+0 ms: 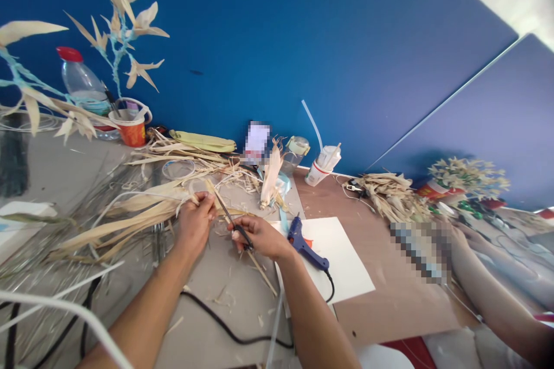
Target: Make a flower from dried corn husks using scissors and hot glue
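Observation:
My left hand (197, 220) is closed, its fingertips pinching a pale dried corn husk strip (209, 187) above the table. In my right hand (262, 236) are scissors with dark handles (243, 235). Their blades point up and left, beside the strip. Long dried corn husks (125, 222) spread out to the left of my left hand. A blue hot glue gun (306, 245) lies on a white sheet (346, 262) just right of my right hand. A thin husk strip (264, 275) is on the table below the scissors.
Husk flower branches (119, 40) rise at the left near a red-capped bottle (82, 78). A paper cup (319, 170), a clear jar (296, 153) and husk piles (392, 193) line the wall. Another person's arm (480, 282) is at right. A black cable (229, 331) crosses the front.

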{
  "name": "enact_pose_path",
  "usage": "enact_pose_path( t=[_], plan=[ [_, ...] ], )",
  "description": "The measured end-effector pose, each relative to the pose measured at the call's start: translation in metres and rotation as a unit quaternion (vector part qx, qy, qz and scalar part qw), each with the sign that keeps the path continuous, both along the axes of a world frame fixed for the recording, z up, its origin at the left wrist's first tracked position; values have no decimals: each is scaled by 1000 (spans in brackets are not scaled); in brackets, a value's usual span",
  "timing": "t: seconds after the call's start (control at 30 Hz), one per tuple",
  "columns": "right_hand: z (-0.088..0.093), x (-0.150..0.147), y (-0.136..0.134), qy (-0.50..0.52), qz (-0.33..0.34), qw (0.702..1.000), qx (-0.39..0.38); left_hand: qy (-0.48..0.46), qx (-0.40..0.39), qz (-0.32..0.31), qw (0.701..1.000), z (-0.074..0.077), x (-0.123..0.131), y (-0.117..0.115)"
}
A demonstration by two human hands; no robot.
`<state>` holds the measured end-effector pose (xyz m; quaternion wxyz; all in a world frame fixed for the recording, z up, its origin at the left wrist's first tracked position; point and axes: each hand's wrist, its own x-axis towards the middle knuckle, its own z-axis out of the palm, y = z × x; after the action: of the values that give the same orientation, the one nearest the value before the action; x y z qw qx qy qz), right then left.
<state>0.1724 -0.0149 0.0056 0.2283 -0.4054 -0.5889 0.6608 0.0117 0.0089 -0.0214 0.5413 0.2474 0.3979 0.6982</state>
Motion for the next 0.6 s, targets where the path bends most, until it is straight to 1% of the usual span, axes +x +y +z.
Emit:
enact_pose_path(
  t=[0.17, 0.37, 0.5, 0.6],
  plan=[
    [4, -2, -1, -9, -5, 1000, -6, 3, -7, -3, 1000, 0, 0, 0],
    [4, -1, 0, -13, -9, 1000, -5, 5, -12, -7, 1000, 1, 0, -1],
    [3, -1, 1, -9, -13, 1000, -2, 9, -17, -37, 999, 1, 2, -3],
    [1, -1, 2, -1, -19, 1000, 4, 18, -38, -60, 997, 1, 4, -5]
  ],
)
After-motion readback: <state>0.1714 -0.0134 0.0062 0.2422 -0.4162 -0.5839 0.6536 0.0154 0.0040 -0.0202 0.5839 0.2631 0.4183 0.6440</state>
